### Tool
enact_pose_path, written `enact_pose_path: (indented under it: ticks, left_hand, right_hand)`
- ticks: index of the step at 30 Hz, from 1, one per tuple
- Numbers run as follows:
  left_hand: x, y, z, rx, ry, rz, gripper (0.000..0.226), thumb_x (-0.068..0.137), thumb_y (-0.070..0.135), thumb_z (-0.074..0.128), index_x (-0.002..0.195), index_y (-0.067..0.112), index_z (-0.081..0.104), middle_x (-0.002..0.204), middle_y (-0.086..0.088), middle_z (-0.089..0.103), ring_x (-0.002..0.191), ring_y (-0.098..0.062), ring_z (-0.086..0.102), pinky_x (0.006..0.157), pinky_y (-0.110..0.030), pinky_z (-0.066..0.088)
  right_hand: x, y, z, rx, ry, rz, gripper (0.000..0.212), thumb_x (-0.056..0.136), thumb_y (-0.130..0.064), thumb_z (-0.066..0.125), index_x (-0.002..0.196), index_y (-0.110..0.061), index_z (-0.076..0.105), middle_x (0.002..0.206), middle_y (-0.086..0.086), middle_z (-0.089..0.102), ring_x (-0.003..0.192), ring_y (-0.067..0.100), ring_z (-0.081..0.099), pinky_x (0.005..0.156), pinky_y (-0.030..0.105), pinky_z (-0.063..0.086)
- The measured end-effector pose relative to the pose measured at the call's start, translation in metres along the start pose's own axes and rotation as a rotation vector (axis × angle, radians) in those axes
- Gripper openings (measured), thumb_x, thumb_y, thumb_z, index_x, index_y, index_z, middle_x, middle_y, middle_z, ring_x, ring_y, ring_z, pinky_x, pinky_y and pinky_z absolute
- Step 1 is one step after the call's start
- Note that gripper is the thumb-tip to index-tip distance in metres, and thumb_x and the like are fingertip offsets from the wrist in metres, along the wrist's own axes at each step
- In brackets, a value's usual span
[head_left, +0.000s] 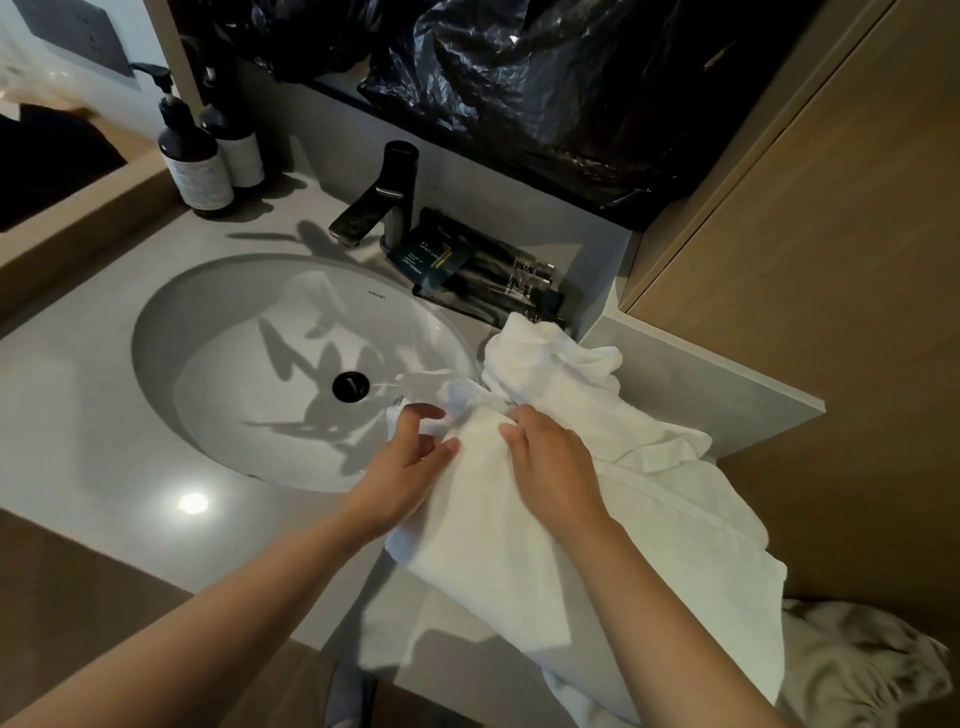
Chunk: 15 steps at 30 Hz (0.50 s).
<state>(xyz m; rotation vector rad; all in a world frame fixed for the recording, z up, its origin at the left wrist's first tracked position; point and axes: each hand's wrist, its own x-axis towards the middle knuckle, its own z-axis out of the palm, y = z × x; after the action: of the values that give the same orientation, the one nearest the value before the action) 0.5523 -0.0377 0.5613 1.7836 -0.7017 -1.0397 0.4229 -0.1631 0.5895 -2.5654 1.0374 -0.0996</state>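
Note:
A large white towel (597, 519) lies bunched over the right rim of the oval sink (218, 312) and hangs down off the counter's front edge. My left hand (410, 457) is at the towel's near-left fold, fingers curled, thumb and fingertips pinching the cloth. My right hand (545, 462) lies on top of the towel just to the right, its fingers bent down into the bunched fabric and gripping it. Both hands are close together above the sink's right edge.
A black faucet (384, 202) stands behind the sink, with a black tray of dark toiletry packets (483, 270) to its right. Two dark pump bottles (202, 156) stand at the back left. A black plastic bag (545, 78) fills the shelf above. Wooden cabinet (831, 312) at right.

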Motion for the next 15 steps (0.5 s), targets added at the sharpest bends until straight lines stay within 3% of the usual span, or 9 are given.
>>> enact_pose_path:
  ticks: [3,5,7,10,15]
  left_hand:
    - [0.000,-0.002,0.005,0.132,0.009,0.044,0.017,0.098,0.037,0.047,0.115,0.034,0.047,0.093,0.005,0.063,0.085,-0.011,0.056,0.071,-0.011,0.038]
    - [0.002,-0.001,0.009,0.185,0.010,0.036,0.014,0.097,0.042,0.047,0.107,0.033,0.053,0.095,0.009,0.062,0.084,0.001,0.054,0.068,-0.006,0.035]
    - [0.006,0.004,0.011,0.195,0.018,0.004,0.027,0.096,0.045,0.047,0.093,0.021,0.058,0.085,0.007,0.061,0.073,-0.001,0.051,0.063,-0.011,0.035]
    - [0.014,0.008,0.013,0.197,0.037,-0.051,0.041,0.096,0.042,0.050,0.067,0.016,0.037,0.063,0.005,0.040,0.057,-0.010,0.035,0.051,-0.020,0.026]
    - [0.011,0.007,0.016,0.152,0.103,-0.066,0.037,0.096,0.037,0.050,0.069,0.017,0.036,0.065,0.002,0.038,0.060,-0.013,0.035,0.056,-0.029,0.028]
  right_hand:
    - [-0.010,0.004,-0.009,0.056,-0.050,-0.065,0.028,0.104,-0.031,0.039,0.118,-0.018,0.059,0.112,-0.001,0.066,0.102,0.021,0.059,0.089,0.037,0.043]
    - [-0.018,0.011,-0.016,0.029,-0.017,-0.043,0.033,0.103,-0.033,0.041,0.128,-0.020,0.058,0.122,-0.003,0.065,0.110,0.019,0.058,0.096,0.036,0.041]
    - [-0.031,0.022,-0.023,-0.018,0.046,0.012,0.031,0.102,-0.032,0.044,0.125,-0.020,0.061,0.119,-0.002,0.066,0.109,0.021,0.059,0.096,0.037,0.039]
    - [-0.055,0.041,-0.031,-0.054,0.153,0.096,0.027,0.101,-0.031,0.046,0.119,-0.021,0.064,0.112,-0.002,0.067,0.104,0.022,0.059,0.096,0.037,0.039]
    - [-0.087,0.063,-0.042,0.043,0.269,0.213,0.026,0.099,-0.033,0.048,0.118,-0.020,0.060,0.111,-0.006,0.064,0.101,0.017,0.057,0.095,0.031,0.037]
